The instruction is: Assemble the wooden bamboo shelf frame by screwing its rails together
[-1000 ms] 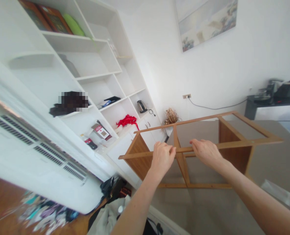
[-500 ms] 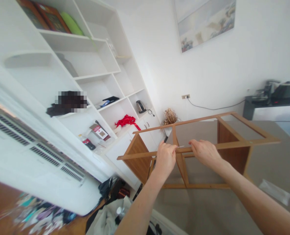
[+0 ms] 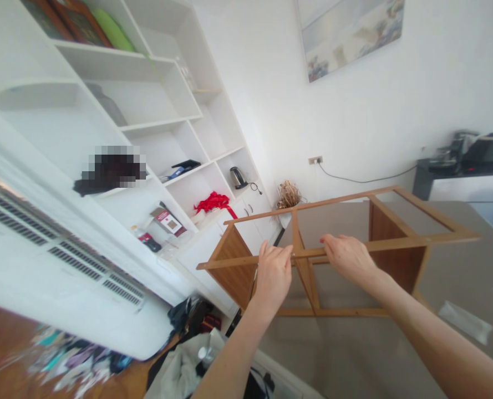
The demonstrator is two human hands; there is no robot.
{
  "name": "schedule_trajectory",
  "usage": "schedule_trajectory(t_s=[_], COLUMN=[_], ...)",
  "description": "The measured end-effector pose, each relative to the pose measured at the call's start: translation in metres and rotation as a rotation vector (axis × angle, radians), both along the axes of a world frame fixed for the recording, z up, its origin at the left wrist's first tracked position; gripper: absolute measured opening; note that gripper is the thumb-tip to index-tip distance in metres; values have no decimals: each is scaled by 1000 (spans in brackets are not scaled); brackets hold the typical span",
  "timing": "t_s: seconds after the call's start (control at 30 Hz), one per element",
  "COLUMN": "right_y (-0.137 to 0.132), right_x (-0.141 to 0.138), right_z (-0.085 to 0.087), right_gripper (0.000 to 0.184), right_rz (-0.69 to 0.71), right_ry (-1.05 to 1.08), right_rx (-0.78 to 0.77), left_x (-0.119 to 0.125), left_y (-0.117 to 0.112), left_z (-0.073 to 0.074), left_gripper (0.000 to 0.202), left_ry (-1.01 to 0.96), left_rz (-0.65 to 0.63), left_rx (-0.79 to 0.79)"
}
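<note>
A wooden shelf frame [image 3: 346,245] lies on its side on the grey-brown table [image 3: 338,360], its long front rail running under both hands. My left hand [image 3: 274,274] is closed at the rail, thumb and fingers pinched beside the joint with the middle crosspiece [image 3: 297,230]. A tiny shiny spot shows at its fingertips; the thin metal rod seen there earlier is now hidden by the fingers. My right hand [image 3: 348,256] grips the same rail further right, fingers curled over it, and its fingertips are partly hidden.
On the table's right lies a clear plastic bag [image 3: 466,321]. White shelving [image 3: 163,122] stands at the left, above a white air conditioner [image 3: 63,277]. Black kettle [image 3: 485,152] sits on a cabinet at the right. Grey cloth [image 3: 179,368] and a bottle lie near my left forearm.
My left hand has shifted slightly left along the rail and turned. The thin metal rod that pointed right from its fingers no longer shows. My right hand stays on the rail.
</note>
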State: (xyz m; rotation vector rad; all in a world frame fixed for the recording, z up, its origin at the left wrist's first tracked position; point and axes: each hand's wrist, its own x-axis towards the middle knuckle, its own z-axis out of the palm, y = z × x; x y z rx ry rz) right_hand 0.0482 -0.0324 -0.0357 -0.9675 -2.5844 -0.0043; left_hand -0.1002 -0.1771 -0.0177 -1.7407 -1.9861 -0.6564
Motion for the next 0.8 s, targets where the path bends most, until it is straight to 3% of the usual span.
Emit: schedule_trajectory(t_s=[0.3,0.63,0.8], right_y=[-2,-3,-4], right_x=[1,0,0], right_z=[4,3,4], right_gripper=[36,33,32], right_rz=[0,-11,-14], right_ry=[18,8,9], right_rx=[-4,4,18], left_x=[1,11,14], left_y=[7,12,20], left_z=[16,3,3], left_gripper=[18,15,26], left_ry=[119,86,50], left_rz=[112,120,73], left_rx=[-15,20,13])
